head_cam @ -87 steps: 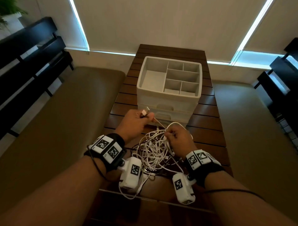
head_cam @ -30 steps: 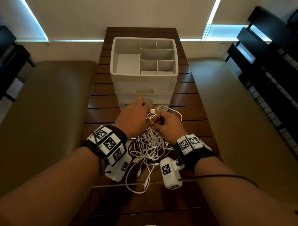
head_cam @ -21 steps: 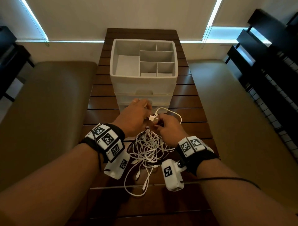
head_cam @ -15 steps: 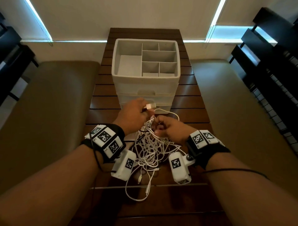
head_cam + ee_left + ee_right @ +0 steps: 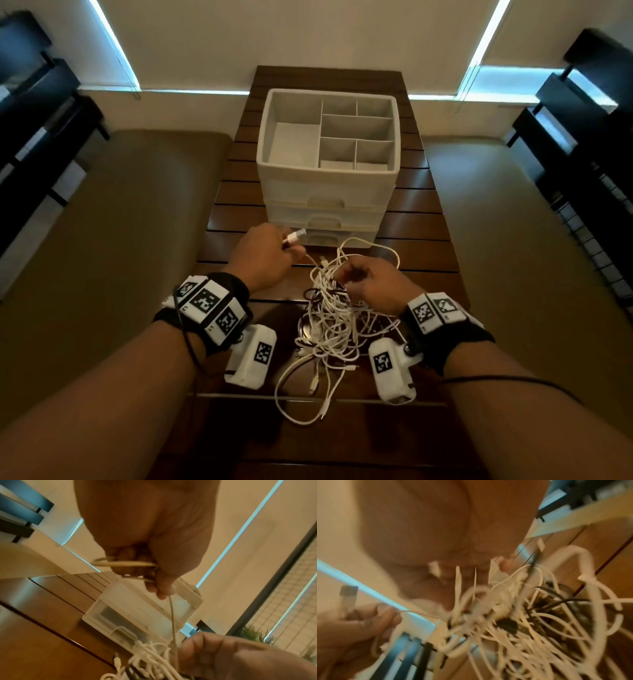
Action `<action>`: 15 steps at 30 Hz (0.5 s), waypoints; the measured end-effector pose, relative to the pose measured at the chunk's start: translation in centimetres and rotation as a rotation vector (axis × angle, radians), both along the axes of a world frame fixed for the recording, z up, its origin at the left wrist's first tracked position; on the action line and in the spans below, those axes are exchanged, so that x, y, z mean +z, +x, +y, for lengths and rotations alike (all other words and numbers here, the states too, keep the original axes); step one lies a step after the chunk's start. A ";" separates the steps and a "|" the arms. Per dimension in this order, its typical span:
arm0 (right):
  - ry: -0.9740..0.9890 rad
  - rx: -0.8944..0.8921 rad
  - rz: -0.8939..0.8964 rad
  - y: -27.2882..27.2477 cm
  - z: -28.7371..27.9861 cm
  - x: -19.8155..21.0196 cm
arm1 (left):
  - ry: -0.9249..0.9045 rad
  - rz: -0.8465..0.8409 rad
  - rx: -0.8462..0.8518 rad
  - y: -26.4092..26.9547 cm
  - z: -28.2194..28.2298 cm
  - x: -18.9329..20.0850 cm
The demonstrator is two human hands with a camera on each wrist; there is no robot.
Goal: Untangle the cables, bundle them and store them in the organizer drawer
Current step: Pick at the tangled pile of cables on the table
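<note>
A tangle of white cables (image 5: pixel 330 320) with a few dark strands lies on the wooden slat table (image 5: pixel 418 253), in front of a white organizer (image 5: pixel 328 178). The organizer has an open divided tray on top and drawers below. My left hand (image 5: pixel 265 258) grips one white cable end, its USB plug (image 5: pixel 296 236) sticking out toward the organizer. In the left wrist view that cable (image 5: pixel 173 620) runs taut from my curled fingers (image 5: pixel 161 592) down into the tangle. My right hand (image 5: pixel 368 284) clutches the top of the tangle (image 5: pixel 513 601), fingers curled among the strands.
Tan cushioned benches (image 5: pixel 113 246) flank the table on both sides. Dark slatted furniture (image 5: pixel 589 137) stands at the far left and right. Loose cable loops (image 5: pixel 308 407) trail toward the table's near edge.
My left hand has pulled the plug end away from the right hand, up and to the left, drawing the cable out. The right hand dropped slightly and keeps hold of the tangle.
</note>
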State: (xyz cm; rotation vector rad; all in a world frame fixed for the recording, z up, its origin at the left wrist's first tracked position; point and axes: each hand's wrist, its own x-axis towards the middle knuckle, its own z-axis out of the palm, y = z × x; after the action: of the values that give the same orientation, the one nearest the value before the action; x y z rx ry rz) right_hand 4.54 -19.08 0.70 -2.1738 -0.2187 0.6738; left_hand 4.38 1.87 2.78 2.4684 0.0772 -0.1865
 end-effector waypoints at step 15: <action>-0.032 -0.141 -0.257 1.6 1.3 0.6 | 0.324 0.139 -0.033 -0.1 0.0 1.8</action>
State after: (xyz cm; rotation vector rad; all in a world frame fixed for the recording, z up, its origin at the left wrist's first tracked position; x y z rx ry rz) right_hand 6.19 -17.79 1.30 -2.2798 -0.1866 0.3202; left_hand 4.29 1.85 4.58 2.7773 0.1350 -0.3873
